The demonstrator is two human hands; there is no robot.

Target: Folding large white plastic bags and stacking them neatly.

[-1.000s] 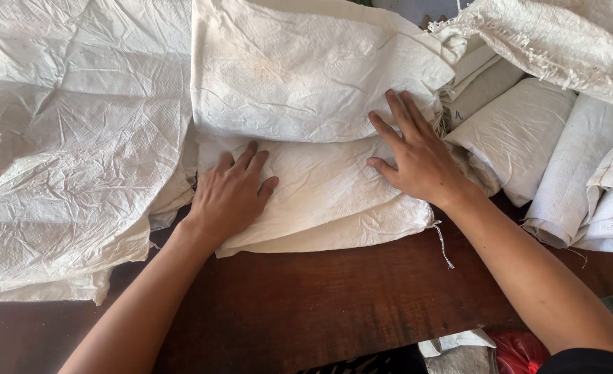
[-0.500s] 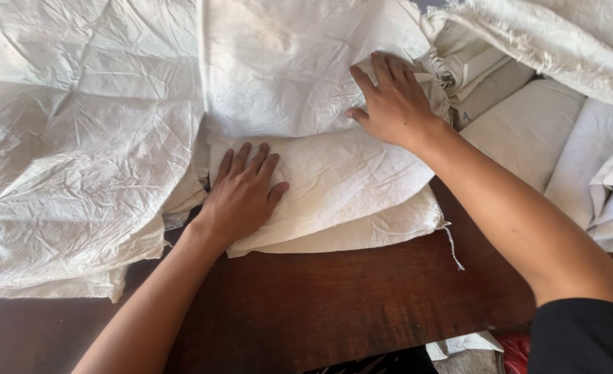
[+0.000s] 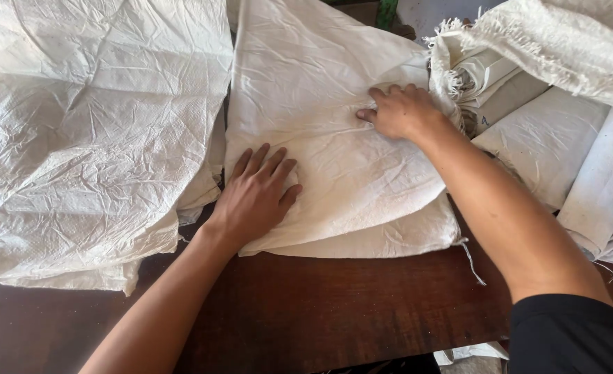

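Note:
A stack of off-white woven sacks (image 3: 320, 90) lies flat on a dark wooden table (image 3: 334, 312). My left hand (image 3: 254, 197) rests flat on the stack's near left corner, fingers spread. My right hand (image 3: 400, 111) sits farther back on the top sack, fingers curled and pinching a fold of the fabric near its right edge.
A crumpled pile of similar sacks (image 3: 84, 138) covers the table's left side. Folded and rolled sacks (image 3: 549, 138) lie at the right, with a frayed one (image 3: 563, 48) above them. A green object (image 3: 387, 12) shows at the far edge.
My right hand has moved from the stack's right edge up and away, then curled onto the top sack. My left hand stayed pressed on the near corner.

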